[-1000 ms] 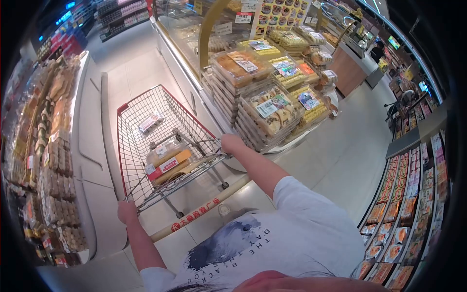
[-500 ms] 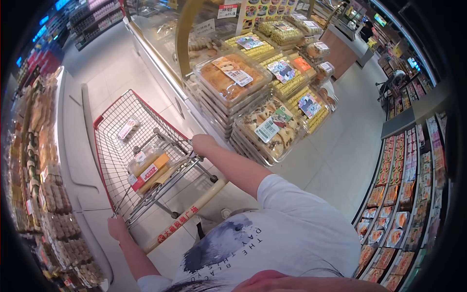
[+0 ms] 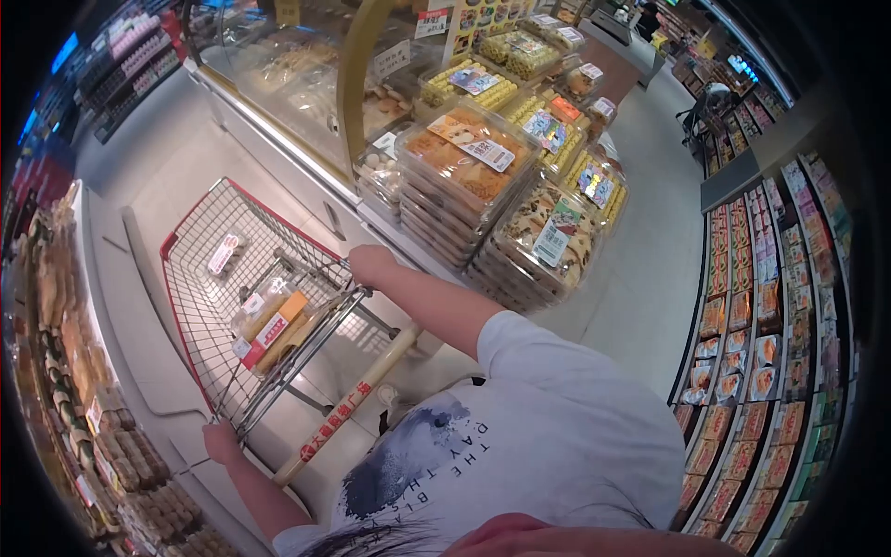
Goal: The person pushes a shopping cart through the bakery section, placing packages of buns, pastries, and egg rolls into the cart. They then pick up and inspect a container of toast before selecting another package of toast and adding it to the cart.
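My left hand (image 3: 221, 441) grips the near left end of the red wire shopping cart (image 3: 190, 288), and my right hand (image 3: 371, 265) grips its near right corner. In the cart's child seat lie packaged goods with an orange and red box (image 3: 269, 325). A small flat packet (image 3: 223, 252) lies on the basket's floor. A cream handle bar with red writing (image 3: 348, 408) runs below the cart's rear edge. My white printed T-shirt fills the bottom of the view.
Stacks of clear plastic boxes of pastries (image 3: 469, 176) stand on a display right of the cart, beside a glass bakery counter (image 3: 278, 84). Shelves of wrapped baked goods (image 3: 65, 353) line the left, packaged food shelves (image 3: 770, 325) the right. Pale tiled floor lies between.
The cart and both hands have shifted left and down in the view as my head turned. The pastry display now sits nearer the middle. Both hands have kept their grip.
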